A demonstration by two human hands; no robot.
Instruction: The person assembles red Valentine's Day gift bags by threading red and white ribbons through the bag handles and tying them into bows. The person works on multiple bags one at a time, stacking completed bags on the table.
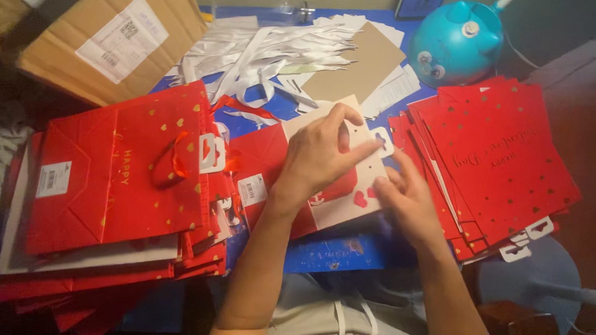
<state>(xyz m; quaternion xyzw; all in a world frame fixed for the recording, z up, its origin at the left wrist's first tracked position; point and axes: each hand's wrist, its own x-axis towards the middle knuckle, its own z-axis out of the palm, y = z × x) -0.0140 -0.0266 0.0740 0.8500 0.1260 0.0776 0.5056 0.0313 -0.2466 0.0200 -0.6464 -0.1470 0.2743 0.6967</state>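
Note:
A red gift bag lies flat on the blue table in front of me, its pale inner flap turned up. My left hand presses down on that flap, fingers spread, index finger pointing right. My right hand grips the flap's lower right edge near a small red heart. A white plastic hanger tab sticks out just right of my left fingertips.
A stack of folded red gift bags lies at the left, another stack at the right. White ribbons and paper strips pile up behind. A cardboard box stands at the back left, a teal round lamp at the back right.

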